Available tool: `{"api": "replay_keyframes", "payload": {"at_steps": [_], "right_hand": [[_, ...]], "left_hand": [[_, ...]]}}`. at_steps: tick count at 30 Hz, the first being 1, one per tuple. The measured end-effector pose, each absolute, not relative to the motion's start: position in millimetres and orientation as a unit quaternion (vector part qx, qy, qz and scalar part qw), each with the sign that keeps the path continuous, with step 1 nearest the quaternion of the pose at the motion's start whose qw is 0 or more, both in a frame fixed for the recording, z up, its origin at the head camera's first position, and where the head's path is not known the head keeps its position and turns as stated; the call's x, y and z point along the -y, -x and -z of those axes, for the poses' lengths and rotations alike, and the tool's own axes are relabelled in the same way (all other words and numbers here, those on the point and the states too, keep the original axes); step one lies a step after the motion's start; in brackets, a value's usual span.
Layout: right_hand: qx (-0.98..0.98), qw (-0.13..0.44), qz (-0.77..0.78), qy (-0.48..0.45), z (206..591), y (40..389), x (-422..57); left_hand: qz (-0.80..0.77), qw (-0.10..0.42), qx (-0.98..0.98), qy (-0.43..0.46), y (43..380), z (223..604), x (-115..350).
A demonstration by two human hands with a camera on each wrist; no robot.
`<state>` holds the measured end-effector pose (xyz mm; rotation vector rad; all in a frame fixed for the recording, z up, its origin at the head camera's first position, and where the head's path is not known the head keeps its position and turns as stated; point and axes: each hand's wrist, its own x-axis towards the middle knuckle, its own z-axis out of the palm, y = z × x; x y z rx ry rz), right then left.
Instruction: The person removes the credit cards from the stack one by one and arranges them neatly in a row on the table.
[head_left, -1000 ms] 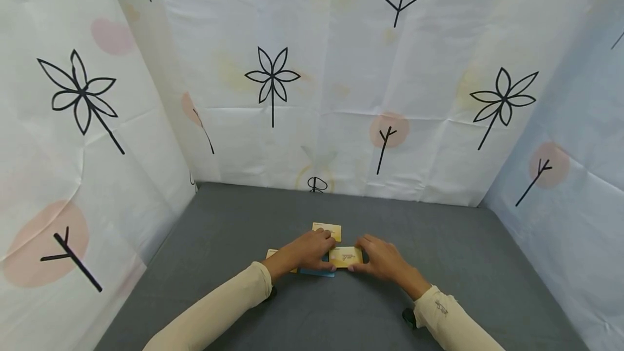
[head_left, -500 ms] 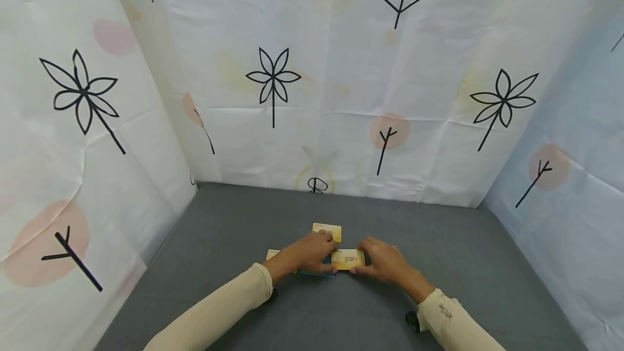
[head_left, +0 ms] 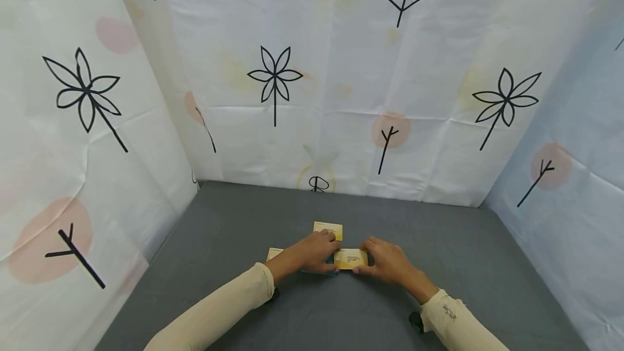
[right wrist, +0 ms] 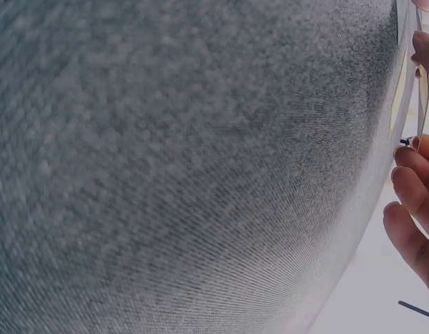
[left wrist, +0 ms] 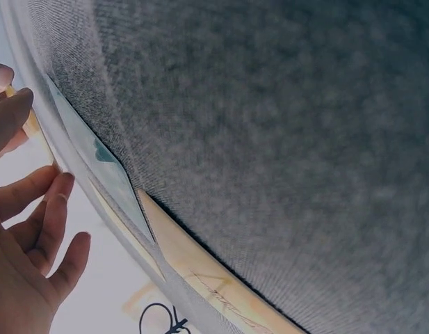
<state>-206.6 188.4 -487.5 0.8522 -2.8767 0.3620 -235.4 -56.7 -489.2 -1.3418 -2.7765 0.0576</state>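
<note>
A yellow card with small print spans the gap between both hands over the grey table. My right hand pinches its right end between thumb and forefinger. At its left end, the thumb and forefinger of my left hand hold the edges; the left wrist view shows these fingers at the card's yellow edge. Below the left hand lies a blue card, mostly covered in the head view. A second yellow card lies behind the left fingers. Another yellow card is partly hidden under the left forearm.
The grey cloth-covered table extends around the cards. White fabric walls with black plant drawings enclose its back and both sides. Dark wrist devices show under the beige sleeves.
Both hands and the yellow card between them have shifted slightly to the right. The other cards stay put, and the head view has drifted a little.
</note>
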Motion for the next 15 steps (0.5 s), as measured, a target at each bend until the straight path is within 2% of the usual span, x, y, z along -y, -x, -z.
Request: {"api": "replay_keyframes", "payload": {"at_steps": [15], "right_hand": [[0.953, 0.032, -0.110, -0.280, 484.4, 205.8, -195.9]], "left_hand": [[-0.026, 0.040, 0.895, 0.444, 233.5, 489.5, 51.1]]}}
